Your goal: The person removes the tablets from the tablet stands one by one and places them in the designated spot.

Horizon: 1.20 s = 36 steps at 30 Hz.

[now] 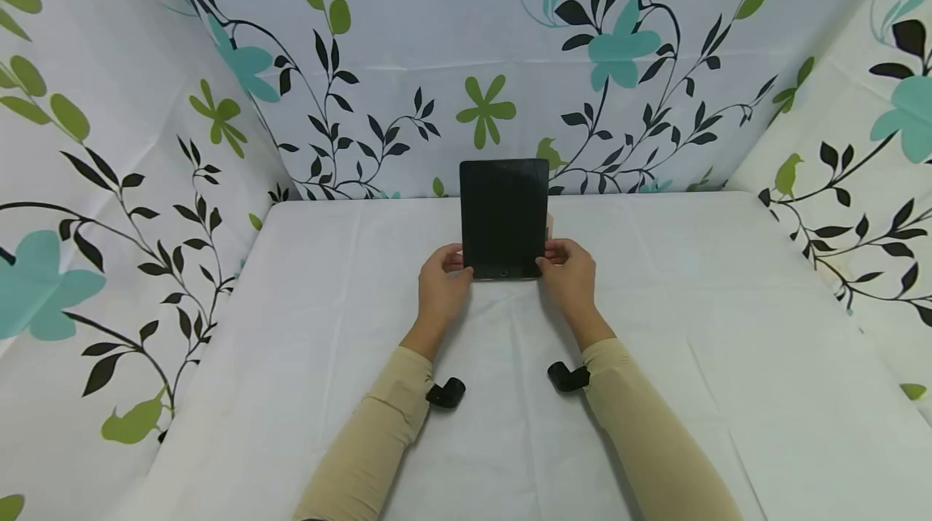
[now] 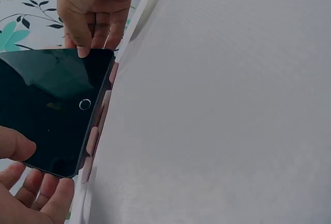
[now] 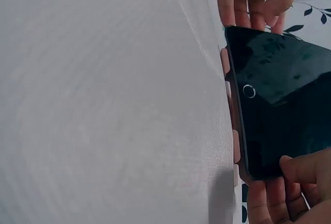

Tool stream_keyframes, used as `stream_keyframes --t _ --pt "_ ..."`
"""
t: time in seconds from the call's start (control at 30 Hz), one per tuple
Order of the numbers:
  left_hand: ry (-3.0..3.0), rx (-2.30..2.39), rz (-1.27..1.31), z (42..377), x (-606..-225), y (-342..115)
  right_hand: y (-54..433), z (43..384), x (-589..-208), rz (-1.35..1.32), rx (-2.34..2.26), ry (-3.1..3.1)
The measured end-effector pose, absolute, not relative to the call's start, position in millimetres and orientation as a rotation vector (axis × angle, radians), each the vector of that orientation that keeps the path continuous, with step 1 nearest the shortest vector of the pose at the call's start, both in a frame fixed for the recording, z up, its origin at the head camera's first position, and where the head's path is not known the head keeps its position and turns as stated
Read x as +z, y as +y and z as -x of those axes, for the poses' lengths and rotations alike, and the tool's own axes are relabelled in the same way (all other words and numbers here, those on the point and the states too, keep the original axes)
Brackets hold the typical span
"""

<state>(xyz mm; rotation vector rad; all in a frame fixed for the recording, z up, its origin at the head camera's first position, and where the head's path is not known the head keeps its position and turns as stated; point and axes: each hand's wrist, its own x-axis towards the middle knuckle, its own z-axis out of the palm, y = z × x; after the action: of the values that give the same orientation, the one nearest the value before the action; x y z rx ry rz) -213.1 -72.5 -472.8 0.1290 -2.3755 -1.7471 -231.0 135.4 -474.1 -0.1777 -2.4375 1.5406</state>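
Observation:
A black tablet (image 1: pixel 504 218) with a dark screen and a round home button stands tilted back at the far middle of the table. My left hand (image 1: pixel 442 282) pinches its lower left corner, thumb on the front and fingers behind. At the lower right corner, my right hand (image 1: pixel 571 278) grips it the same way. Behind the tablet's bottom edge, pinkish stepped parts (image 2: pixel 92 140) show in the left wrist view; in the right wrist view these pinkish parts (image 3: pixel 236 146) run along the same edge. Mostly hidden by the tablet, their kind cannot be made out.
A white cloth (image 1: pixel 393 302) with light creases covers the table. Behind it hangs a white curtain (image 1: pixel 408 36) printed with leaves, flowers and birds, and similar fabric rises at both sides. Small black devices (image 1: pixel 446 393) are strapped on both wrists over beige sleeves (image 1: pixel 371 440).

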Motion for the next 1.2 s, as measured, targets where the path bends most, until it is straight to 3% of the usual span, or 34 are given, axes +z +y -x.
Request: stream_keyframes --t 1.2 --pt "-2.09 -1.928 0.207 213 -467 -77 149 224 -466 0.005 2.032 -2.087"
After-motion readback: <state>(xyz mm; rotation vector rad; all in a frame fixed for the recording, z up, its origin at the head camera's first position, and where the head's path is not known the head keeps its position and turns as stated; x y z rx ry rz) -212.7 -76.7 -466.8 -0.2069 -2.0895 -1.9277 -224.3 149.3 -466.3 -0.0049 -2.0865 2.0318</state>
